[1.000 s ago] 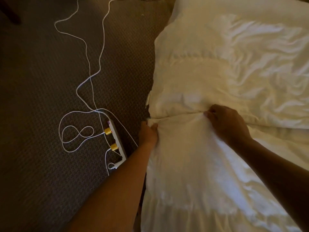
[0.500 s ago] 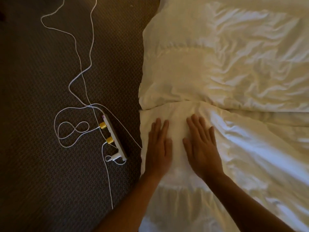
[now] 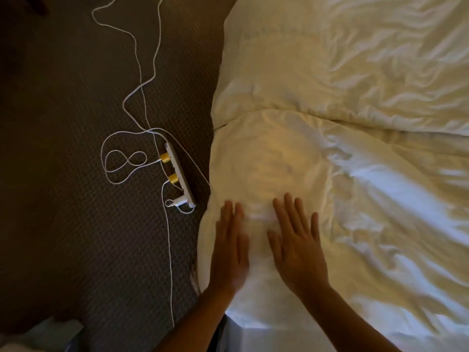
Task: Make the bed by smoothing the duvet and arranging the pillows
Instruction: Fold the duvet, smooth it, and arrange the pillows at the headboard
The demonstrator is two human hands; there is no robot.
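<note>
A white duvet point(image 3: 368, 212) covers the near part of the bed, creased toward the right. A cream pillow point(image 3: 317, 62) lies beyond it at the head end, its lower edge overlapping the duvet's top edge. My left hand point(image 3: 229, 246) lies flat, fingers straight, on the duvet near the bed's left edge. My right hand point(image 3: 297, 243) lies flat beside it, fingers spread, pressing the duvet. Both hands are slightly blurred.
Dark patterned carpet point(image 3: 63, 174) lies left of the bed. A white power strip point(image 3: 179, 177) with yellow plugs sits close to the bed edge, with loose white cables point(image 3: 142, 80) trailing across the floor. A pale object point(image 3: 45, 334) shows at the bottom left corner.
A second ago both hands gripped the duvet's top edge by the pillow. They let go, flattened on the duvet, and have slid toward me along its left side.
</note>
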